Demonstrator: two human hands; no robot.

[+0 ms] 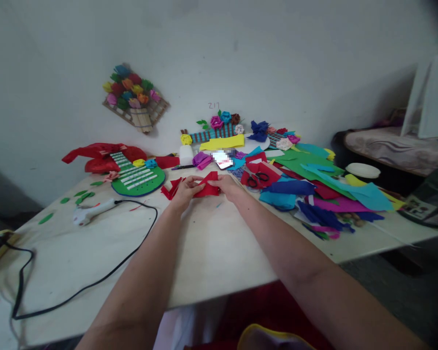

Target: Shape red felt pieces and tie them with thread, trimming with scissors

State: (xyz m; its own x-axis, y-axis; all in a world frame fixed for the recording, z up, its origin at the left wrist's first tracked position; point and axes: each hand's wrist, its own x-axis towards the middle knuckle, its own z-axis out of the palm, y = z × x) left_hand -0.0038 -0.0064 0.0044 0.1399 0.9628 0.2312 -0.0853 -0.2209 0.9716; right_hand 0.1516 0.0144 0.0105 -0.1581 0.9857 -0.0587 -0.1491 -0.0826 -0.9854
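Observation:
A small piece of red crepe paper (206,186) is stretched between my two hands, just above the pale table. My left hand (185,192) grips its left side with the fingers closed. On its right side, my right hand (228,186) pinches the paper between thumb and fingers. More red paper scraps (171,188) lie just left of my left hand. Black-handled scissors (257,180) rest on red paper to the right of my right hand. A phone with a lit screen (222,159) is beyond the hands.
A white glue gun (94,212) lies at left, its black cord (146,233) looping across the table (219,262). A green board with striped strips (136,179) stands behind it. Coloured paper sheets (306,163) are heaped at right. Paper flowers (216,121) line the wall.

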